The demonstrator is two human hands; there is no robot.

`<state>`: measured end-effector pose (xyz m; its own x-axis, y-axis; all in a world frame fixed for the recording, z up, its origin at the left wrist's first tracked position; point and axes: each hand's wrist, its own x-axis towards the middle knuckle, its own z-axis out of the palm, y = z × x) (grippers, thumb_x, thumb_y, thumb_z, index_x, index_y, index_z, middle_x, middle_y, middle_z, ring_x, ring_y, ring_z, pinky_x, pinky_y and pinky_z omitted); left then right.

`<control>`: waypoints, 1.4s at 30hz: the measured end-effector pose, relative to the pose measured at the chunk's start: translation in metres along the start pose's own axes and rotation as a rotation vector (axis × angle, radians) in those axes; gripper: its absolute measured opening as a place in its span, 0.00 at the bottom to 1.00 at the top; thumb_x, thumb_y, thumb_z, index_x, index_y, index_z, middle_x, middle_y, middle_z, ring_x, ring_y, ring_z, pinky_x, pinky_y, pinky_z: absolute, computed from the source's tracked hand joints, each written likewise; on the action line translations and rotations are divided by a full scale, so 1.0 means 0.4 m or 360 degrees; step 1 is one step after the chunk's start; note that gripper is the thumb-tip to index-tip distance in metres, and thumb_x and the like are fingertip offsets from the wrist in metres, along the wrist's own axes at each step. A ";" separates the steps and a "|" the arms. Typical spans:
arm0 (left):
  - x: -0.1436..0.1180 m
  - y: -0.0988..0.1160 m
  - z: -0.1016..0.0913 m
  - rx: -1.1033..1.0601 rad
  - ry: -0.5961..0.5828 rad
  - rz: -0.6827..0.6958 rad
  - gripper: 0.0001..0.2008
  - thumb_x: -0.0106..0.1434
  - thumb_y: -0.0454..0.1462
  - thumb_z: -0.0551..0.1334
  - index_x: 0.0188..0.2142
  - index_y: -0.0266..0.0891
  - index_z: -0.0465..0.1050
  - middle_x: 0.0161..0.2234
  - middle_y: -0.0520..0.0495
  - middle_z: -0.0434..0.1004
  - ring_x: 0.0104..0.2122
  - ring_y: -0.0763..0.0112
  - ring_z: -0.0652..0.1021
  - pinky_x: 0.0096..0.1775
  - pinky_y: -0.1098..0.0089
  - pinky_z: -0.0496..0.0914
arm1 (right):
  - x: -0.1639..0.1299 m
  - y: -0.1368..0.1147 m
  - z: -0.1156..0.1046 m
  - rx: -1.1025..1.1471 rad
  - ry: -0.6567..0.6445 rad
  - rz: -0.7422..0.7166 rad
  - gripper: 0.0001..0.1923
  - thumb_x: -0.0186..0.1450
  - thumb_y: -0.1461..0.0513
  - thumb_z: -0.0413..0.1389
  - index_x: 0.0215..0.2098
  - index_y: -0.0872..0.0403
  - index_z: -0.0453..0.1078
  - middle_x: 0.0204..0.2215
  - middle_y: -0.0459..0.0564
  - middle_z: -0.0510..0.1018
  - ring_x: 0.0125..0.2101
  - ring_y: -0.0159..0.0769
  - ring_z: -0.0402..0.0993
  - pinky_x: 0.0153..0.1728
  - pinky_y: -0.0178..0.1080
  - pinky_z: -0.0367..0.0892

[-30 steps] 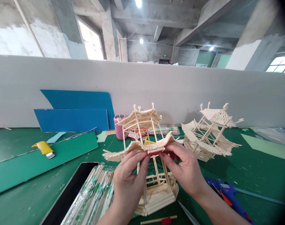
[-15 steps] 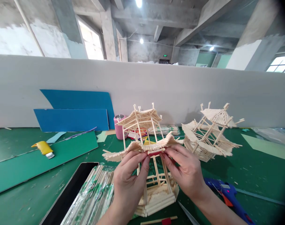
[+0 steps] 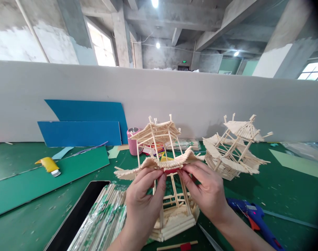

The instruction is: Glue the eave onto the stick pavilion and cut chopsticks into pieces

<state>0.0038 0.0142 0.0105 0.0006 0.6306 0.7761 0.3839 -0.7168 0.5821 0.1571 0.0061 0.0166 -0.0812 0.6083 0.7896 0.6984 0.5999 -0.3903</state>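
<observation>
A pavilion model of pale wooden sticks (image 3: 174,212), with two tiers of curved roof, stands upright before me. Just under the front edge of its lower roof (image 3: 172,162) is a small red-wrapped stick piece (image 3: 172,170). My left hand (image 3: 145,198) pinches its left end between thumb and fingers. At the other end, my right hand (image 3: 204,184) is closed in the same kind of pinch. Whether the piece touches the roof edge I cannot tell; the fingertips partly cover it. On the table below lies another stick with a red wrap (image 3: 185,246).
A second stick pavilion (image 3: 234,150) stands back right. A blue glue gun (image 3: 253,216) and a scissor-like blade (image 3: 208,237) lie at right. Bagged sticks (image 3: 101,216), a black flat object (image 3: 77,212) and a yellow tube (image 3: 47,165) are left. A pink cup (image 3: 134,148) stands behind.
Hardly anything differs. My right hand has shifted very slightly left along the red-wrapped stick piece; the pavilion stays in place.
</observation>
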 end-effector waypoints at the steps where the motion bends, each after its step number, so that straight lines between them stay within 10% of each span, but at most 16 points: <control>1: 0.000 0.000 0.000 -0.0008 0.0004 -0.0013 0.04 0.53 0.28 0.60 0.28 0.35 0.71 0.28 0.48 0.73 0.27 0.74 0.73 0.27 0.75 0.69 | 0.001 0.000 0.000 0.0001 -0.0001 0.0001 0.05 0.59 0.66 0.53 0.33 0.56 0.71 0.30 0.50 0.76 0.32 0.34 0.71 0.33 0.36 0.66; 42: -0.001 -0.011 0.000 0.0025 0.0001 -0.0115 0.03 0.53 0.29 0.60 0.27 0.37 0.70 0.24 0.50 0.71 0.24 0.75 0.70 0.24 0.75 0.66 | 0.020 -0.003 -0.006 -0.0023 -0.0056 -0.0002 0.05 0.59 0.65 0.53 0.32 0.55 0.70 0.28 0.48 0.75 0.31 0.34 0.70 0.31 0.37 0.66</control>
<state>0.0021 0.0171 0.0077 -0.0283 0.6801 0.7325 0.3971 -0.6649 0.6327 0.1571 0.0090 0.0243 -0.1065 0.6256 0.7728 0.7085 0.5930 -0.3825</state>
